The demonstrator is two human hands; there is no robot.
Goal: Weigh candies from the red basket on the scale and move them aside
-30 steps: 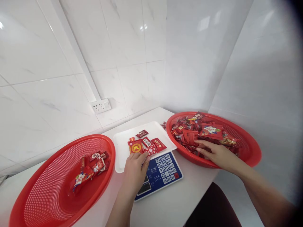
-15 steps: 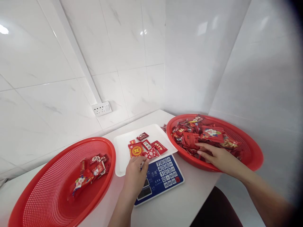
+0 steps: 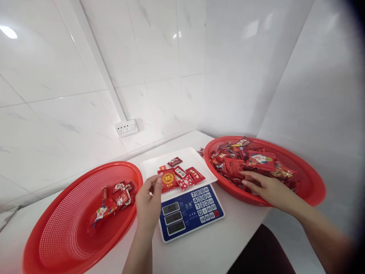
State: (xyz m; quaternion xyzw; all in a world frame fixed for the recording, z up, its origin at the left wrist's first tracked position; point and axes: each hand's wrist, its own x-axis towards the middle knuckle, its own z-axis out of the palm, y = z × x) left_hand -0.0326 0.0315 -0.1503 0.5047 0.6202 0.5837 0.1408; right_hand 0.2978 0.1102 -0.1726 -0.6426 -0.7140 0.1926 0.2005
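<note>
Hands: left hand point(image 3: 148, 198) half-curled at the near-left corner of the white tray point(image 3: 154, 163), grip cannot be told; right hand point(image 3: 264, 188), thumb and fingers parted, tips beside a plain red packet point(image 3: 234, 166), contact unclear.
Left basket point(image 3: 57, 228): several wrapped sweets point(image 3: 122, 198), right side.
Scale point(image 3: 191, 219): blue face; tray above bears small packets point(image 3: 169, 179).
Right basket point(image 3: 309, 190): heaped mixed packets point(image 3: 261, 160).

a trunking strip point(image 3: 99, 64) runs down marbled tiles point(image 3: 159, 53) to a white socket point(image 3: 126, 128).

bright, soft light; glare on wall tiles point(image 3: 159, 57); dark, blurred right edge
</note>
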